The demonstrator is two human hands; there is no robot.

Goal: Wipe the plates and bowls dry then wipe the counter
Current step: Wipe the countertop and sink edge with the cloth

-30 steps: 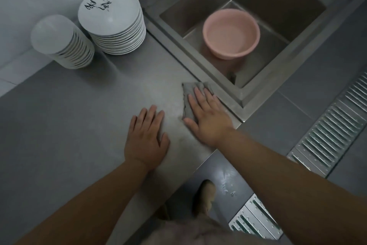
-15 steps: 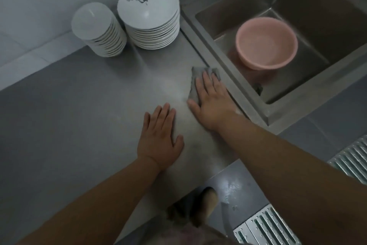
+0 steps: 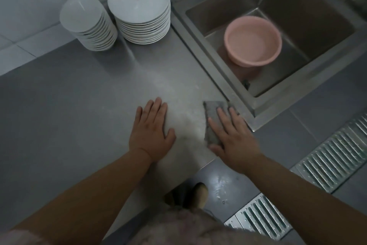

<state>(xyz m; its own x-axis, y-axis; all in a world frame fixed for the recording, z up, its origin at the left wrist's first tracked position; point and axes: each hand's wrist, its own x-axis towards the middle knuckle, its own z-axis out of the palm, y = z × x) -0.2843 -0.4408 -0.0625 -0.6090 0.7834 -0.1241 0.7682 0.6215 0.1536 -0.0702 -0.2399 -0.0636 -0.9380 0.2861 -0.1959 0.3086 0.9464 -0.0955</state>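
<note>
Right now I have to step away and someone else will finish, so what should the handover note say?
Left hand: flat on the counter, fingers straight, holding nothing.
Right hand: flat on the grey cloth, pressing it to the counter near the sink edge.
Two stacks, bowls and plates, sit at the back by the wall; whether they are dry cannot be told.
A pink basin sits in the sink.
Counter wiping is underway at the sink-side corner; the rest of the counter likely remains.
</note>
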